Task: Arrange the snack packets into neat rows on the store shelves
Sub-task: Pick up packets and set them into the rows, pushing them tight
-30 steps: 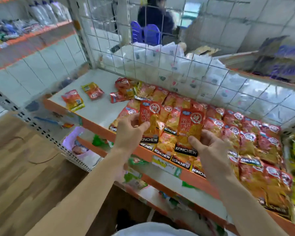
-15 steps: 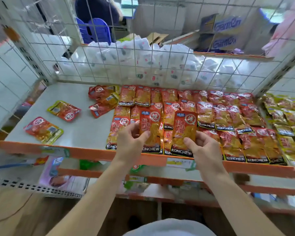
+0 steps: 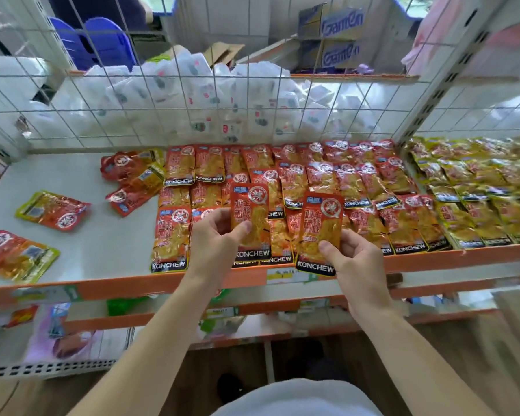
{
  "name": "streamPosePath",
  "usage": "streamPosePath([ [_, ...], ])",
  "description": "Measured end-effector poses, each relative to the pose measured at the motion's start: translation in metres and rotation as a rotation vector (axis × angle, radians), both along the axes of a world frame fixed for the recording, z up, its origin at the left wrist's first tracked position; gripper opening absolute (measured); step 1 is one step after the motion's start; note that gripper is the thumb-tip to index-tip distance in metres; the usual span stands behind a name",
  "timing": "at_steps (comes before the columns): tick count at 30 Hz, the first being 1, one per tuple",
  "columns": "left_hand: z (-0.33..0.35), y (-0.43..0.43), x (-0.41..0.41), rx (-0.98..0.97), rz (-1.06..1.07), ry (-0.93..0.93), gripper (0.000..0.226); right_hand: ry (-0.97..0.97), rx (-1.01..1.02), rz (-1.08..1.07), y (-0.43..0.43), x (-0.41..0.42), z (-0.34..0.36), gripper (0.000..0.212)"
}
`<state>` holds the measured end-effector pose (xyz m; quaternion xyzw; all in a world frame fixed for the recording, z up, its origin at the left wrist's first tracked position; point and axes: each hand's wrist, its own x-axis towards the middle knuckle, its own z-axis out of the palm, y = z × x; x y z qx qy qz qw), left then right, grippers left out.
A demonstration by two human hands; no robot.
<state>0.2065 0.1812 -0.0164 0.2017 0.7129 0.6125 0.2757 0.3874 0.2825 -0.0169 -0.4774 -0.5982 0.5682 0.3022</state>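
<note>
Each hand holds one red-orange KONCHEW snack packet above the front of the shelf [image 3: 102,235]. My left hand [image 3: 213,241] pinches the left packet [image 3: 249,217] between thumb and fingers. My right hand [image 3: 351,259] pinches the right packet [image 3: 320,229] near its lower edge. Beneath them, rows of the same red packets [image 3: 327,178] lie flat across the shelf's middle and right. Two loose packets [image 3: 54,210] lie askew at the left, and a small jumbled pile [image 3: 132,175] sits at the back left.
Rows of yellow-green packets [image 3: 478,193] fill the neighbouring shelf on the right. A wire grid [image 3: 192,109] backs the shelf, with white bags behind it. An orange lip [image 3: 102,288] edges the front. Lower shelves hold other goods.
The view has swung round to face the shelf squarely. Both hands kept their packets, and the right packet has drawn slightly apart from the left one.
</note>
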Motion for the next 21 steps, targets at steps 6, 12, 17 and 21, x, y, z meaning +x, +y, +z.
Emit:
streamPosePath([
  [6,-0.007,0.022,0.024,0.007,0.012,-0.023,0.018,-0.065,0.019,0.031,0.030,0.015,-0.003,0.015],
  [12,-0.009,0.051,0.052,-0.016,0.024,-0.056,0.014,-0.082,0.007,0.093,0.068,0.035,0.002,0.014],
  [17,-0.013,0.091,0.087,-0.028,-0.001,-0.039,0.015,-0.106,0.051,0.065,0.103,0.066,0.002,0.009],
  [21,-0.018,0.125,0.121,-0.039,-0.100,-0.022,0.010,-0.178,0.080,0.008,0.139,0.102,-0.006,0.006],
])
